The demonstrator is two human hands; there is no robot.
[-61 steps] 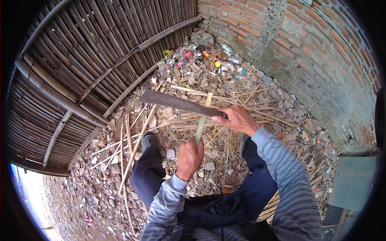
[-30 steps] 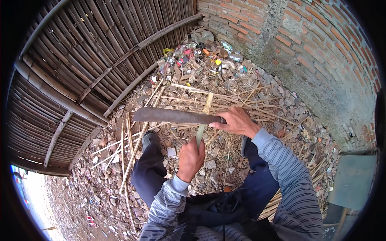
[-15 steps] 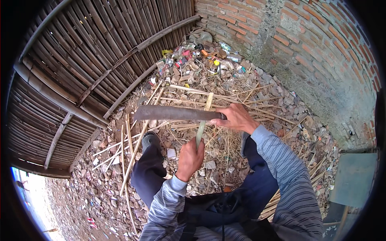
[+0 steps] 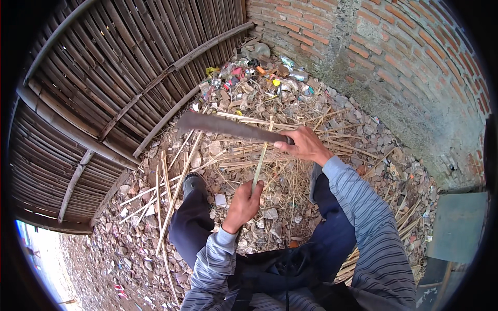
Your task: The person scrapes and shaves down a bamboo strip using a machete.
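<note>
My right hand (image 4: 307, 146) is closed round the near end of a machete (image 4: 225, 126), whose broad dark blade points left and slightly up, its outer part blurred by motion. In my closed left hand (image 4: 243, 206) is a narrow bamboo strip (image 4: 259, 167), greenish low down and paler toward its far tip. It stands out away from me, and the blade crosses it near the right hand. Whether the edge is touching or cutting into the strip, I cannot tell. Most of the machete's handle is hidden by my fingers.
Loose bamboo strips (image 4: 163, 197) lie left of my feet, and more are scattered beyond my hands over rubble and shavings. Mixed litter (image 4: 259, 78) is heaped in the far corner. A bamboo-slat wall (image 4: 124, 67) stands left, a brick wall (image 4: 404, 88) right.
The machete's outer end has swung up and away, so the blade now slants down toward my right hand. The bamboo strip looks narrower, turned more edge-on. My left hand has barely shifted.
</note>
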